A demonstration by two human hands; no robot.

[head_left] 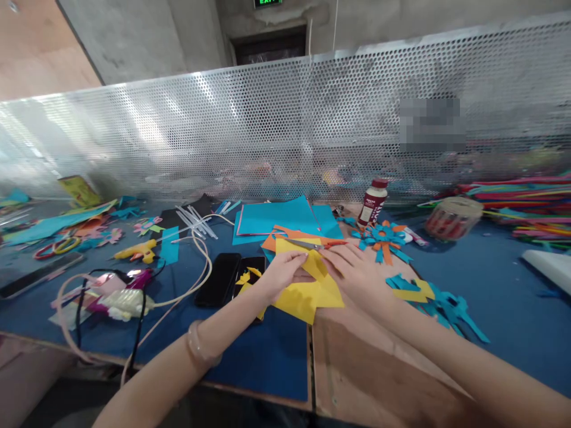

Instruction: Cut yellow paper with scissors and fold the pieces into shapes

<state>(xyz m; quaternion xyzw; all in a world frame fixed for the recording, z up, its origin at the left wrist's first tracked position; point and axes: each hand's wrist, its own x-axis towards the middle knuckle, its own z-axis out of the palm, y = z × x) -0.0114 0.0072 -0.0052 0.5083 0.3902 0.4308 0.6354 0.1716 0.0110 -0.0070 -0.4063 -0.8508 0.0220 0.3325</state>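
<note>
Yellow paper lies in front of me, spread in several overlapping pieces. My left hand pinches the left side of a small folded yellow piece between thumb and fingers. On its right edge, my right hand grips the same piece, its other fingers stretched forward. Just beyond my fingertips are scissors, blades pointing left, their orange handle partly covered by my right hand. Orange paper and blue sheets are stacked behind.
Two phones lie left of the paper; the left one is dark. A yellow glue gun, cables and glue sticks spread leftward. A bottle, blue-orange paper flower, tape roll and blue scraps are right. A perforated metal screen borders the back.
</note>
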